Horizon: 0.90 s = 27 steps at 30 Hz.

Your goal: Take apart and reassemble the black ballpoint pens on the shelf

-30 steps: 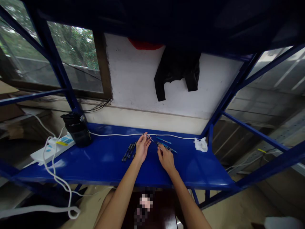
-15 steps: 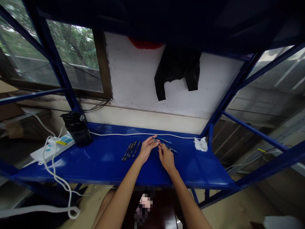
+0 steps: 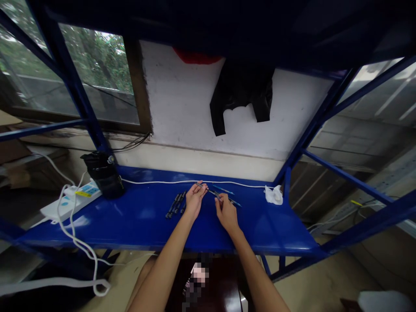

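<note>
Just right of the row of dark pens on the blue bench, I've got my left hand and right hand both closed on a slim pen, held between them, with two blue pens just beyond.

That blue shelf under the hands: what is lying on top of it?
The blue shelf holds dark pens, blue pens, a crumpled white cloth and a black bottle. The left hand covers the shelf beneath it, hiding that spot.

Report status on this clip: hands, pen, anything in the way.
Left hand, right hand on slim dark pen. Blue pens beside it; black pens left. White cable behind, not blocking.
</note>
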Available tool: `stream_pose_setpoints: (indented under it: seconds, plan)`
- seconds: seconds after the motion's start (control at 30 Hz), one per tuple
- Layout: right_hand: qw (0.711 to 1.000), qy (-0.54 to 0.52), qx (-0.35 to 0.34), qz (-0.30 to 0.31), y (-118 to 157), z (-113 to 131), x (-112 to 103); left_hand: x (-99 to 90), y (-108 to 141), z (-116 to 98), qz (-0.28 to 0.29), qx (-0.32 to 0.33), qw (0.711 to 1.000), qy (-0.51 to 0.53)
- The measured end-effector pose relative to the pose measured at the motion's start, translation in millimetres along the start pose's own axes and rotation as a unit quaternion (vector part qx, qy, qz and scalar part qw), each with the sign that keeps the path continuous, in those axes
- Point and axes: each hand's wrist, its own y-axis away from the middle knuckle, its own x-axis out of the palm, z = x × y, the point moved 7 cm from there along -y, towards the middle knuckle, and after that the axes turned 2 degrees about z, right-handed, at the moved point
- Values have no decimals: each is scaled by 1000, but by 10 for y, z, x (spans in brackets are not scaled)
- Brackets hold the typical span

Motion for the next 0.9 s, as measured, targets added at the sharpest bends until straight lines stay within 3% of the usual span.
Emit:
stream_pose_setpoints:
  seconds: [0.3,0.57,0.73,0.9]
  plan:
    - [1000,7,-16,14,-4,56,-22,139,72,39,34,-15,998,-41]
    - [1000,-10,-22,19,-9,92,-40,322,165,58,98,-39,988,-115]
    - [999,-34,-1,1,-95,26,-45,365,204,8,90,-15,985,-148]
    - [997,-58,-33,29,-335,11,27,326,136,-120,82,5,982,-172]
